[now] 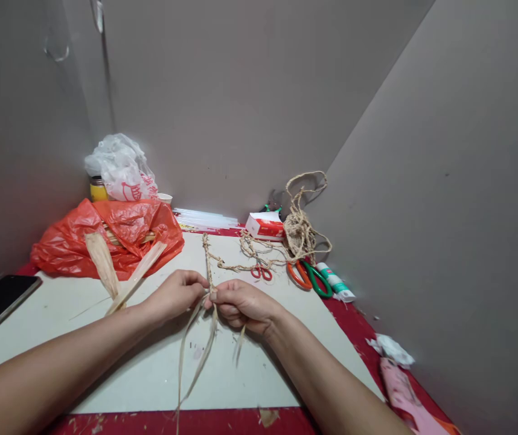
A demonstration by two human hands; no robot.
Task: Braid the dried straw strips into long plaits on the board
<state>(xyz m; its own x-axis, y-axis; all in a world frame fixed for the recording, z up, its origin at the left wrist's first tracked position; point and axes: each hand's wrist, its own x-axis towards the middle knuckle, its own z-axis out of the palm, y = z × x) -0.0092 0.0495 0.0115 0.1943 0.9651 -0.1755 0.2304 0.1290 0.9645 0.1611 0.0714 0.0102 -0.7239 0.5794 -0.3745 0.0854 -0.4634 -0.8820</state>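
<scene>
Left hand (175, 296): grip pinching the near end of the braided husk cord (207, 260), fingertips pressed together.
Right hand (243, 307): grip closed on the same spot, meeting the left fingertips.
Braided husk cord: lies on the white surface (105, 338), running away from both hands.
Loose strips (195, 356): trail toward the near edge.
Nearby: orange-and-green scissors (308, 275), twine bundle (299, 232), red bag (118, 235).

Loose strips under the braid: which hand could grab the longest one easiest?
Probably the left hand: it and the right hand both pinch the braid, but the long loose strips hang toward its side.
</scene>
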